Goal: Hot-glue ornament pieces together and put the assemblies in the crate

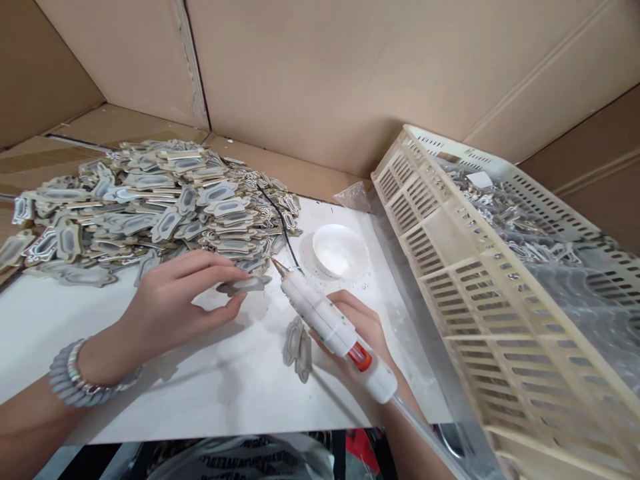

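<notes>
My left hand (pixel 187 297) pinches a small grey frame-shaped plate (pixel 244 285) between thumb and fingers, just above the white tabletop. My right hand (pixel 357 327) is wrapped round a white hot glue gun (pixel 320 313), partly hidden behind it. The gun's metal nozzle points up and left, close to the plate's right end; whether they touch I cannot tell. A glue stick trails from its rear end. Beneath the gun, a few loose plates (pixel 298 348) lie on the tabletop. A large heap of similar plates (pixel 165 200) spreads behind my left hand.
A white bowl (pixel 341 251) stands behind the glue gun, with small crumbs around it. A dark cable (pixel 283 223) crosses the heap's edge. On the right, a cream plastic crate (pixel 450 280) holds metal pieces and clear plastic trays. Cardboard walls (pixel 300 87) enclose the back and sides.
</notes>
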{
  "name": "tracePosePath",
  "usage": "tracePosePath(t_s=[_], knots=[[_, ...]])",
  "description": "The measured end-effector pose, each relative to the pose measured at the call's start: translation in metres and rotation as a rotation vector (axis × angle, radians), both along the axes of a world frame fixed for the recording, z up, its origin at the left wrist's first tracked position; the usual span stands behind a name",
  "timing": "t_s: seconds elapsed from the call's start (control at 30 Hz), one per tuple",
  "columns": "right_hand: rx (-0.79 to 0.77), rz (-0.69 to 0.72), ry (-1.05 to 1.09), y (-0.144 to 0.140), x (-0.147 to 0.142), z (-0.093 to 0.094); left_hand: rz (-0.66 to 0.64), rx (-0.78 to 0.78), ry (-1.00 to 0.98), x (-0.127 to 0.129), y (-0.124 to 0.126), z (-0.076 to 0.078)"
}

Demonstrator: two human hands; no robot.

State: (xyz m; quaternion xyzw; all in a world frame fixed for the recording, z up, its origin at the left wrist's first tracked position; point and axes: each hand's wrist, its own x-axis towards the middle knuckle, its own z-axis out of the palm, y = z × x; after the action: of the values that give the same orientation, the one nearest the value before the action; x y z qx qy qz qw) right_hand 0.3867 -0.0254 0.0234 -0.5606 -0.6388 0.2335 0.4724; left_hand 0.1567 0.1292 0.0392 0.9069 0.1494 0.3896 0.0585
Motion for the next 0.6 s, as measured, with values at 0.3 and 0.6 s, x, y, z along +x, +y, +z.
tracePosePath(t_s=[0.3,0.6], knots=[[-0.022,0.059,-0.065,0.0007,-0.0031,-0.0037,0.247,0.006,-0.046,-0.0077,-0.0023,-0.0036],[-0.047,0.074,-0.073,0.0002,-0.0037,-0.004,0.191,0.008,-0.083,-0.0053,-0.0061,0.0013]])
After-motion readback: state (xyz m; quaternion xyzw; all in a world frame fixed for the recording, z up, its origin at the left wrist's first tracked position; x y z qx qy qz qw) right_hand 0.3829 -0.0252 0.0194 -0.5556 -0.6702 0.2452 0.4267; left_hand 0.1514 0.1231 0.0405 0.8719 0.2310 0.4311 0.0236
